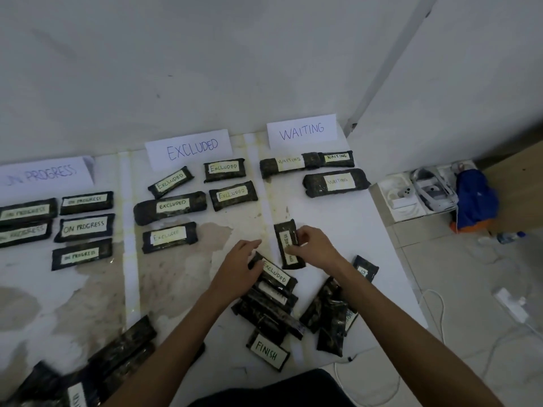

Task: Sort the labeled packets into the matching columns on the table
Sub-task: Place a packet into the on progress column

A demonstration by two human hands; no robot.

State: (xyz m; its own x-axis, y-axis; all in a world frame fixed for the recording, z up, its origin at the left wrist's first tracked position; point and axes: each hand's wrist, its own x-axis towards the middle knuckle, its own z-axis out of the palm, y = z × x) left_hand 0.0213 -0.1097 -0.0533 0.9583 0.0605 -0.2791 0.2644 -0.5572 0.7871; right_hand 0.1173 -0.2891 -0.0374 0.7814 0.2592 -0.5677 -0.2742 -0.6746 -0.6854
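Body as seen from the head camera: two bare forearms enter from the lower edge, no sleeves visible up to the frame border. No watch, bracelet or band at either wrist. Left hand (238,270) and right hand (316,245) are ungloved; fingers (302,232) carry no rings that can be made out, though the picture is soft. At bottom centre, a dark garment (273,390), possibly navy or black trousers; fabric detail unresolved.
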